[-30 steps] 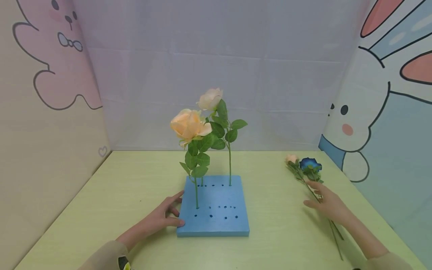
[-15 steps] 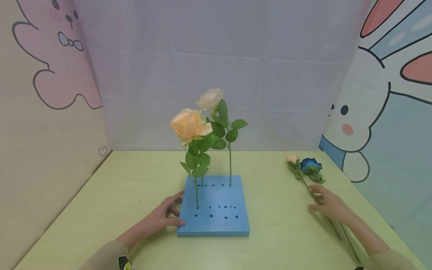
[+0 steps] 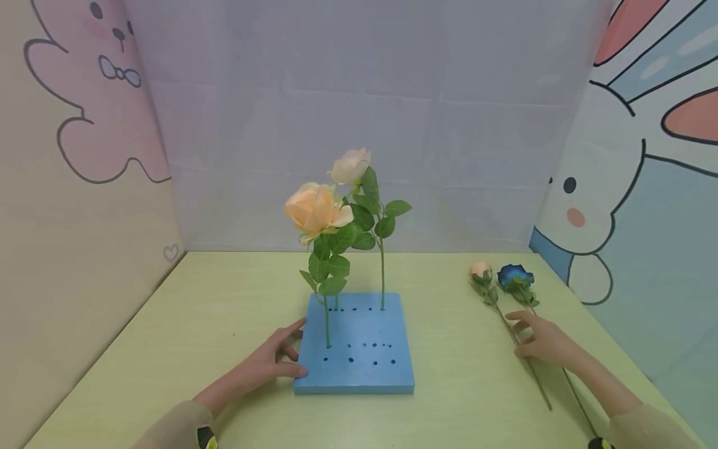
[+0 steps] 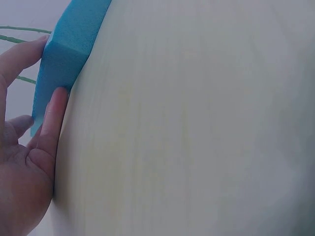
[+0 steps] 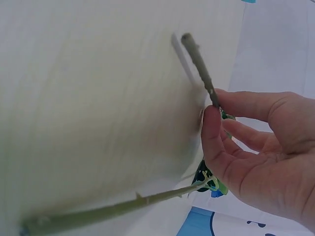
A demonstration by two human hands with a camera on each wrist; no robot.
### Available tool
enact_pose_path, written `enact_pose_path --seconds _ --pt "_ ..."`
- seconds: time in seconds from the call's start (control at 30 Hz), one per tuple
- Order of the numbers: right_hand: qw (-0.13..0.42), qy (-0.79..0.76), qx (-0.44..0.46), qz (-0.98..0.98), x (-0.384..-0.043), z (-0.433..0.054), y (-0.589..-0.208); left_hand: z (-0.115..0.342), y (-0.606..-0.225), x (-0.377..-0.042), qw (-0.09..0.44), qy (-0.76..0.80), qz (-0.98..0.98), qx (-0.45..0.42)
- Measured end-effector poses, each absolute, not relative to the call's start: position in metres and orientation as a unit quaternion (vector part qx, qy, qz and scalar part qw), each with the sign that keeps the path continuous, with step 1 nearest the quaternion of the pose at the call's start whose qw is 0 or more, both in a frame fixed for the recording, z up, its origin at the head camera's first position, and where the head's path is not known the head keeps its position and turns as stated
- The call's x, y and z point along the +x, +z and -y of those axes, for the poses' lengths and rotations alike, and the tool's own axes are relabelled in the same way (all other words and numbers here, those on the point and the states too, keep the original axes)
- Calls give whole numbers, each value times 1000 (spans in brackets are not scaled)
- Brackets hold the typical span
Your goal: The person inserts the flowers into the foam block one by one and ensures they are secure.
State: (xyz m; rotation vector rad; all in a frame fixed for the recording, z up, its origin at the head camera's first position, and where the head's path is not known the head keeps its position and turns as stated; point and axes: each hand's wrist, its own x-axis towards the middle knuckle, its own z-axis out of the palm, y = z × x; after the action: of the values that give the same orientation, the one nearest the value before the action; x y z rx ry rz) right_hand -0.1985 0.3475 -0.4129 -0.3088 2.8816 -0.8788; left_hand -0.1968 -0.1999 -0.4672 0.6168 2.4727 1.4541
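Note:
In the head view my right hand (image 3: 546, 340) pinches the stem of a pale peach artificial rose (image 3: 480, 270) at the right. The right wrist view shows thumb and index finger on its stem (image 5: 199, 64), whose cut end is raised above the table. A blue rose (image 3: 515, 275) lies beside it, its stem passing under that hand. My left hand (image 3: 275, 355) rests against the left edge of a blue foam board (image 3: 364, 374) with holes. Upright in the board are a larger peach rose (image 3: 315, 211) and a whitish rose (image 3: 350, 166); another stem (image 3: 336, 302) stands behind.
The pale yellow-green table (image 3: 235, 299) reaches back to a whitish cloth backdrop (image 3: 477, 125). Side walls carry a pink cartoon animal (image 3: 95, 100) and a rabbit (image 3: 589, 187). The standing roses rise well above the board.
My right hand has closed thumb and finger on the pale peach rose's stem. That rose has shifted slightly left, apart from the blue rose. My left hand and the board have stayed still.

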Motion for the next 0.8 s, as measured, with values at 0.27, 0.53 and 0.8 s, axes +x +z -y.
enact_pose_path --seconds 0.27,0.53,0.8 --pt "105 -334 -96 -932 -201 -345 -407 200 -466 -196 102 497 -835 213" --pt "130 -363 -109 -916 -203 -344 -411 199 -466 -195 101 490 -841 207" --pt "156 -408 -101 -894 -204 -339 -413 201 -467 -195 92 490 -838 223"
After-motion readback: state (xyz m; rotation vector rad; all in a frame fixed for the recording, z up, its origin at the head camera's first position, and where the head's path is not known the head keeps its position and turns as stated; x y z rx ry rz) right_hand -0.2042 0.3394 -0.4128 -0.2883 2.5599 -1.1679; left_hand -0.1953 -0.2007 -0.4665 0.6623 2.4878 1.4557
